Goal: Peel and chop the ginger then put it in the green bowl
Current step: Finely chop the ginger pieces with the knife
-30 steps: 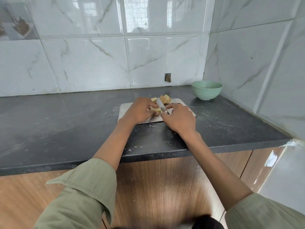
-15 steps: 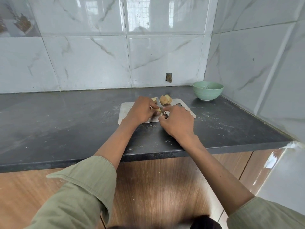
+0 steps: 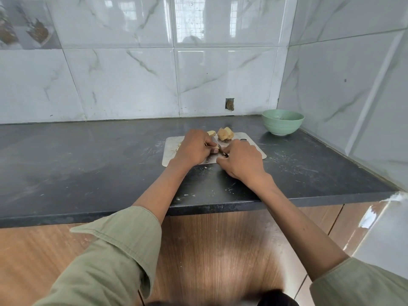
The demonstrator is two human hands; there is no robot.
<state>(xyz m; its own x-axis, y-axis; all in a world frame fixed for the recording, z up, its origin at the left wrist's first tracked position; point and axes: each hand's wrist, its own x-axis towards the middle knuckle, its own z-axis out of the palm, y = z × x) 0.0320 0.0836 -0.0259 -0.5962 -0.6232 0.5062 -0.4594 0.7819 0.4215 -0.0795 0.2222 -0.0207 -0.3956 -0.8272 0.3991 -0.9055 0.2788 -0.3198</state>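
Head view:
Left hand: curled over a ginger piece, which is pinned to the cutting board.
Right hand: clenched around a knife; the blade is laid against that piece.
Other ginger chunks: left at the board's far edge.
Green bowl: set well apart, in the counter corner.

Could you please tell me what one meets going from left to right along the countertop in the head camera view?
Left hand, holding down ginger on the metal cutting board → knife → right hand, gripping the knife → green bowl in the corner. The ginger chunks behind the hands overlap them, so they are left out.
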